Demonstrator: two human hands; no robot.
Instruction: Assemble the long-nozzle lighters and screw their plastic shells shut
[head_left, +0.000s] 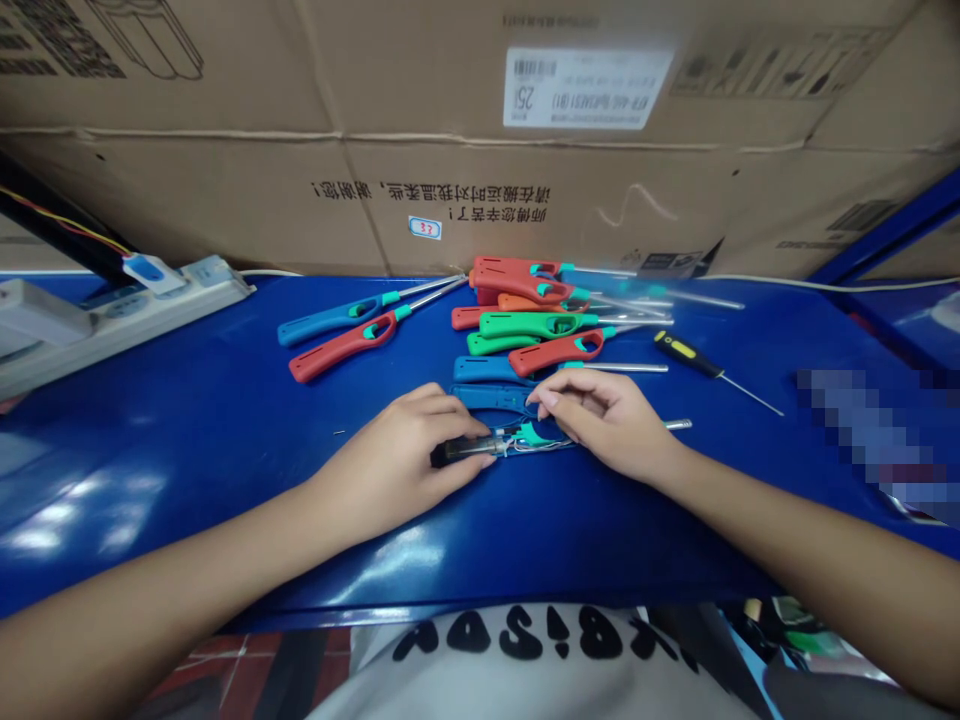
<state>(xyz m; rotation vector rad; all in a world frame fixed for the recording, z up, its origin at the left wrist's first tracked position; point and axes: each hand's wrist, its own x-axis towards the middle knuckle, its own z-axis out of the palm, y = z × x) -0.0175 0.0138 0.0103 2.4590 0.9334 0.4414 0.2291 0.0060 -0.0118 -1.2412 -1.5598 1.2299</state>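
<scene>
An opened gas lighter [517, 440] lies near the middle of the blue table, its dark fuel tank, teal trigger and thin wires exposed. My left hand [409, 450] is closed around its tank end, thumb on the near side and fingers on the far side. Just beyond lies a loose blue casing half [491, 399]. My right hand [607, 420] hovers over the trigger end with thumb and forefinger pinched together by the casing's right end. Whatever those fingertips hold, if anything, is too small to make out. The right hand covers part of the metal tube.
Red, green and blue lighters [532, 325] are piled beyond my hands. A blue lighter [330, 320] and a red lighter [345, 347] lie left. A screwdriver [686, 353] rests at right. A power strip [202, 285] stands left; a large carton [262, 200] walls off the back.
</scene>
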